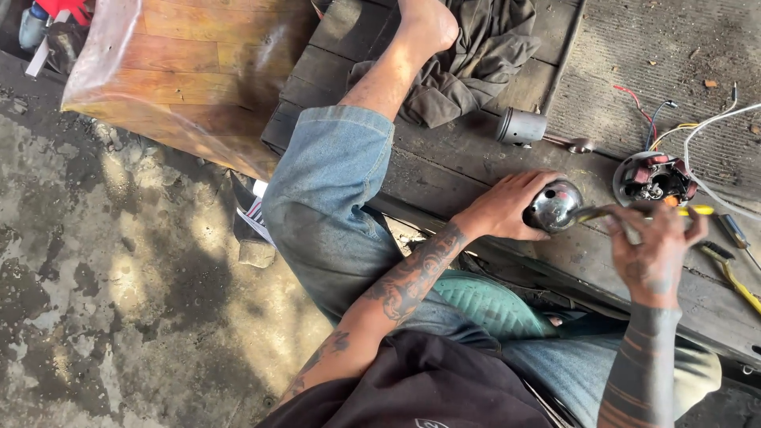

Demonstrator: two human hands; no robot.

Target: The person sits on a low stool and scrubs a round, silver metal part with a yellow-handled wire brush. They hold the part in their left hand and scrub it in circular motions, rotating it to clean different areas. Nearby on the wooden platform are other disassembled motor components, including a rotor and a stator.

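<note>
We wrap our left hand around a shiny domed metal cover resting on the dark wooden bench. Our right hand, fingers closed, grips a yellow-handled screwdriver whose tip meets the cover.

Left hand cupped around shiny metal dome, right hand gripping yellow-handled tool against it, centre right of frame, wired stator just beyond, grey piston above, wooden surface, crumpled cloth at top.
</note>
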